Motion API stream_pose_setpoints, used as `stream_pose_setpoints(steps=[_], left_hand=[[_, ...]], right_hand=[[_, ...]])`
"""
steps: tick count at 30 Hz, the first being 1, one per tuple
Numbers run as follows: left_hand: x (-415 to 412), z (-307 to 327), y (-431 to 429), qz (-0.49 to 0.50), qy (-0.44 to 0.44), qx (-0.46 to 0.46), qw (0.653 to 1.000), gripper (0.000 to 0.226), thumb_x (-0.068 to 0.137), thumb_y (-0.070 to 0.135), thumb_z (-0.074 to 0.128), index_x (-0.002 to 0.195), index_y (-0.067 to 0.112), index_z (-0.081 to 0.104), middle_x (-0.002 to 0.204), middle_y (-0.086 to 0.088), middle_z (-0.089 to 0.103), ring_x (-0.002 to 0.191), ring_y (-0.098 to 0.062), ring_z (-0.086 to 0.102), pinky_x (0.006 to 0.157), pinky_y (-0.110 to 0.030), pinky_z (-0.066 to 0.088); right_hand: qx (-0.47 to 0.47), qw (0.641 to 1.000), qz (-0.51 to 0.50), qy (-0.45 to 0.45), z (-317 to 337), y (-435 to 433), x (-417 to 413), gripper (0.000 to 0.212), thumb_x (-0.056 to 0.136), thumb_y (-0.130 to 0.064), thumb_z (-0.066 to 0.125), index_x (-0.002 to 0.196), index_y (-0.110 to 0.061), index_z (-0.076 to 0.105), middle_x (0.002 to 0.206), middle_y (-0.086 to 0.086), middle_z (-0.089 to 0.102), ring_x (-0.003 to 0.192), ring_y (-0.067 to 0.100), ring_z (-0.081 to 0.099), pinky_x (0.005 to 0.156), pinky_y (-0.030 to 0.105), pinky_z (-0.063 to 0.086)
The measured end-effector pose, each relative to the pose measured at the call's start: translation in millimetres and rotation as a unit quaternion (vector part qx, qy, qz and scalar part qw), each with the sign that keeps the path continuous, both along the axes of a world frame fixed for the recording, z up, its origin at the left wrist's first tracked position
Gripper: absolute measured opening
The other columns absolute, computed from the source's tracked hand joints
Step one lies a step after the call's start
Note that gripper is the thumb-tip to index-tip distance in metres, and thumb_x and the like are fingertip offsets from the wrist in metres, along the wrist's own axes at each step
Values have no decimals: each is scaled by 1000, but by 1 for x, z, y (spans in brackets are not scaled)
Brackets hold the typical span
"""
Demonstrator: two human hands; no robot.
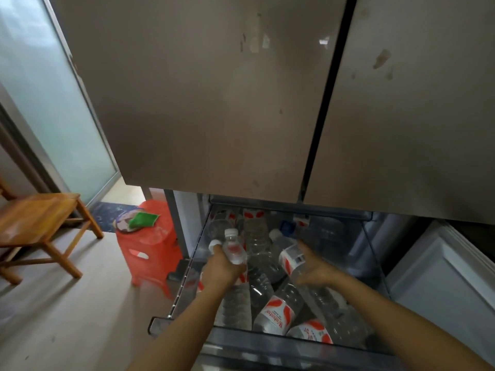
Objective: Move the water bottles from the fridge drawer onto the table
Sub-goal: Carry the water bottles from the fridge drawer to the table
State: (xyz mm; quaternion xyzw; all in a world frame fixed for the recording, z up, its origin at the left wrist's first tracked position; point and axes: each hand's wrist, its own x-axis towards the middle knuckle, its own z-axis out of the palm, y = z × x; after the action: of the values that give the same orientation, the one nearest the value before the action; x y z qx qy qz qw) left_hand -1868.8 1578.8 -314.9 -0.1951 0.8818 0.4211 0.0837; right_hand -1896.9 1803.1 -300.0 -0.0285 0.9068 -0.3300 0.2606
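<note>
Grips a small water bottle in left hand above fridge drawer. Spreads right hand, holding nothing, over larger bottle.

I'm standing in a home kitchen, facing a two-door fridge, its drawer hanging open, wooden chair and red plastic stool sitting nearby

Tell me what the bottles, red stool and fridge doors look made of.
Bottles: thin clear plastic, see-through ribbed walls, glossy labels. Stool: moulded plastic, probably; uniform red, slight sheen. Fridge doors: smooth coated metal or glass, unclear; soft reflections, smudges.
</note>
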Motion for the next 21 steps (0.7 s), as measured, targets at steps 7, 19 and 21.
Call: stream_pose_setpoints(steps=[7,19,21], left_hand=[[0,1,3,-13,-1,1,1000,73,74,36,70,131,14,30,128,-16,46,114,-35,50,95,-46,45],[11,14,12,-35,47,57,997,78,73,24,74,134,11,27,140,-16,27,123,-32,41,98,-35,41],[14,13,15,-62,66,62,994,80,71,24,76,134,12,28,140,-14,27,123,-31,42,97,-33,42]], right_hand=[[49,996,72,-22,-7,42,7,120,62,-26,78,142,-46,-10,151,2,23,125,20,42,93,34,50],[300,942,67,138,-14,-29,-12,82,74,-44,68,141,-36,21,140,1,43,122,25,47,96,39,42],[309,942,68,114,-12,-29,-13,85,74,-42,68,143,-35,18,140,2,42,123,25,46,97,39,42]])
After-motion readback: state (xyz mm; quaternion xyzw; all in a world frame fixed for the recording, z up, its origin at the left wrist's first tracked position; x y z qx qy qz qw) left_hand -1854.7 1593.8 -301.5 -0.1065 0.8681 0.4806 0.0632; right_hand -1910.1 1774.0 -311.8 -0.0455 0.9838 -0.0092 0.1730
